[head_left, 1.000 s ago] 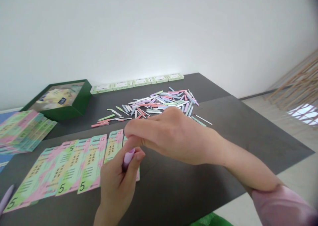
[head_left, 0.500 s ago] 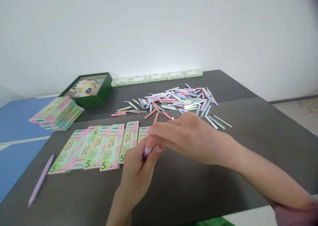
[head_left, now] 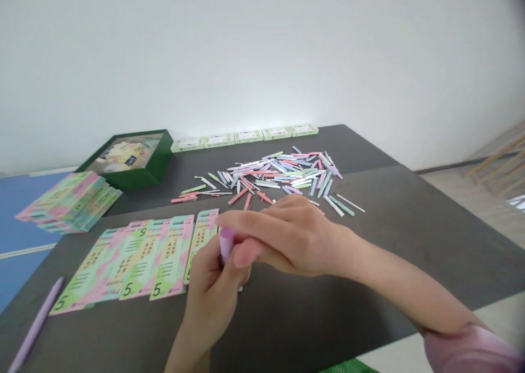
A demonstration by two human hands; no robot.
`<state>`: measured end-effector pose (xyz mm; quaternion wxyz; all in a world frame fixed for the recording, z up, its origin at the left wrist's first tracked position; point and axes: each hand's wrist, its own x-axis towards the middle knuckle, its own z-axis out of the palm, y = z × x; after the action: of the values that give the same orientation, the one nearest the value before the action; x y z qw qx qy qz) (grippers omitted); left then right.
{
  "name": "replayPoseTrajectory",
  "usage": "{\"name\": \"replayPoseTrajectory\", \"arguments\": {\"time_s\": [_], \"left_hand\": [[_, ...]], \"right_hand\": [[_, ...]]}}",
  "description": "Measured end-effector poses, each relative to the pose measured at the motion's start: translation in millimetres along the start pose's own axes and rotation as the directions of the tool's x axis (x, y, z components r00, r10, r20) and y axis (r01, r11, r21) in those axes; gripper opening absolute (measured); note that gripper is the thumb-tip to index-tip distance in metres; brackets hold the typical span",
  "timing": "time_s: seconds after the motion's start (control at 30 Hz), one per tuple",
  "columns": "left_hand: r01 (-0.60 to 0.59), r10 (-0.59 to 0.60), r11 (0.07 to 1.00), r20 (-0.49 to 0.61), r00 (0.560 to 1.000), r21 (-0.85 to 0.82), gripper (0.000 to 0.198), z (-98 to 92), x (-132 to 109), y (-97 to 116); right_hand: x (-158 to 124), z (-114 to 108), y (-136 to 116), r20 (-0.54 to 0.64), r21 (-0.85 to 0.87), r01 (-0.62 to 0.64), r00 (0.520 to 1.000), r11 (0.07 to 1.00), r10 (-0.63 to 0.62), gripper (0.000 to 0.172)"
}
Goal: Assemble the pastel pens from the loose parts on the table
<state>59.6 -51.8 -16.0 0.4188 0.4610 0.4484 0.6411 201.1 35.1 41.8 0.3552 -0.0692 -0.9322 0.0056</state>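
Note:
A light-purple pen barrel [head_left: 226,244] stands roughly upright in the closed fingers of my left hand [head_left: 213,285], its rounded end showing above the thumb. My right hand [head_left: 287,236] arches over it from the right, forefinger stretched past the barrel's top and thumb beside it. Nothing shows in the right hand's grip; I cannot tell whether it touches the barrel. Just behind both hands lie flat pastel cartons [head_left: 172,258] marked 5, fanned in a row. A whole purple pen [head_left: 36,324] lies at the left table edge.
A pile of pastel pen parts [head_left: 283,173] spreads across the dark table [head_left: 394,225]. A green box [head_left: 153,165] with bagged items stands back left, stacked cartons [head_left: 69,203] beside it. Several small pale-green boxes [head_left: 248,136] line the wall.
My right fingers have lifted and parted from over the barrel, so its top now shows. Both hands have shifted slightly left and down in view, as the whole scene has.

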Motion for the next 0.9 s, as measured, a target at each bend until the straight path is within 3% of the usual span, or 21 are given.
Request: {"name": "replayPoseTrajectory", "arguments": {"time_s": [0.07, 0.13, 0.27, 0.33, 0.4, 0.5, 0.6, 0.67, 0.77, 0.9], "left_hand": [[-0.003, 0.006, 0.994, 0.027, 1.000, -0.113, 0.040, 2.6, 8, 8], [0.007, 0.002, 0.958, 0.030, 1.000, -0.286, 0.038, 3.9, 18, 17], [-0.010, -0.011, 0.889, -0.044, 0.999, -0.457, 0.034, 5.3, 34, 27], [-0.037, -0.005, 0.875, -0.085, 0.996, -0.482, 0.033, 7.6, 39, 26], [-0.063, 0.011, 0.872, -0.109, 0.994, -0.485, 0.038, 11.1, 40, 24], [-0.104, 0.028, 0.871, -0.163, 0.986, -0.479, 0.037, 14.8, 39, 22], [-0.117, 0.040, 0.896, -0.184, 0.982, -0.428, 0.030, 9.3, 36, 18], [-0.084, 0.033, 0.931, -0.147, 0.989, -0.356, 0.036, 0.4, 34, 13], [0.019, -0.064, 0.960, -0.152, 0.986, -0.279, 0.044, -11.2, 36, 2], [0.005, -0.051, 0.960, -0.159, 0.986, -0.278, 0.044, -9.4, 45, -3]], "right_hand": [[-1, -3, 2, -0.158, 0.078, -0.118, 0.979, 0.990, 0.129, 0.044], [-2, -4, 9, -0.231, 0.247, -0.263, 0.919, 0.933, 0.320, 0.051], [-11, 1, 33, -0.119, 0.678, -0.398, 0.770, 0.618, 0.627, 0.057], [-18, 6, 40, -0.067, 0.769, -0.411, 0.710, 0.490, 0.701, 0.063], [-26, 9, 42, -0.041, 0.788, -0.432, 0.674, 0.439, 0.738, 0.068], [-38, 10, 40, -0.036, 0.741, -0.475, 0.678, 0.475, 0.734, 0.066], [-50, 6, 49, -0.048, 0.521, -0.558, 0.736, 0.646, 0.675, 0.059], [-60, 3, 66, -0.038, 0.348, -0.606, 0.753, 0.715, 0.656, 0.049], [-75, 4, 96, -0.011, 0.235, -0.656, 0.736, 0.717, 0.677, 0.032], [-83, 18, 110, 0.083, 0.202, -0.658, 0.750, 0.726, 0.657, 0.025]]}}
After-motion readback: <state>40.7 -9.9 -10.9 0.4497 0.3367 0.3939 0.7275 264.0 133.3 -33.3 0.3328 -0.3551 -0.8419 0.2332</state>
